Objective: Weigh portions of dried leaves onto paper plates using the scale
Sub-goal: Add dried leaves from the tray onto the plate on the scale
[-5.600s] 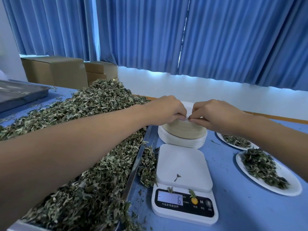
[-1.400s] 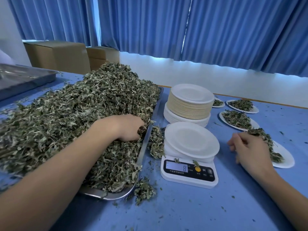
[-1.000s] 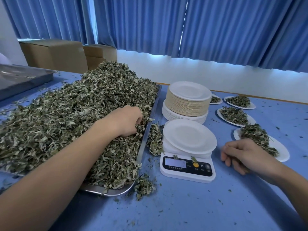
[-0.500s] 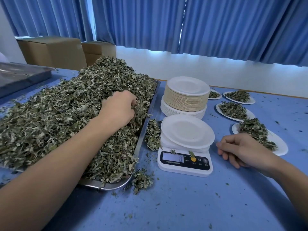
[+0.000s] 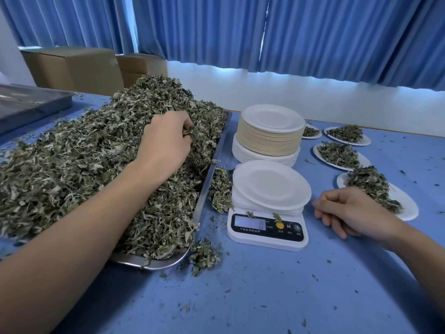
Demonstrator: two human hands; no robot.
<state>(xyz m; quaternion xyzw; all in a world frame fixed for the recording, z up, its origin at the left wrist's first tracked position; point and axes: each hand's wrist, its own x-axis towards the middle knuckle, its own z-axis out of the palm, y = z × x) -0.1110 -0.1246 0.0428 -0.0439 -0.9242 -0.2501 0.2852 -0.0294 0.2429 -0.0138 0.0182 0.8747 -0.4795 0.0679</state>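
Head view, the only one: left hand point(image 5: 166, 141) sunk knuckles-up in the heap of dried leaves point(image 5: 79, 165) on the metal tray point(image 5: 213, 165), fingers curled round a clump near the tray's right rim. Right hand point(image 5: 349, 213) rests on the blue table point(image 5: 240, 297) just right of the scale point(image 5: 267, 235), fingers loosely curled, nothing in it. An empty paper plate point(image 5: 272, 184) sits on the scale, overhanging the platform toward the right; the display point(image 5: 250, 223) reads 0, so tared and ready by my reckoning. Risks from here: the leaves look light and tangled, so a grab likely drags stragglers over the rim. A spilled clump point(image 5: 219, 189) already lies between tray and scale, right against the scale's side; if it leans on the platform or plate, the reading could drift. Leaf bits point(image 5: 277, 216) lie on the front panel by the buttons, and more falling there could hide the digits. The overhanging plate could tip if the load lands on its right edge. The resting hand is near enough to nudge the scale. Overshoot seems probable with a full fistful, since the filled plates point(image 5: 372, 189) to the right carry modest mounds. The plate stack point(image 5: 269, 133) behind the scale could catch strays
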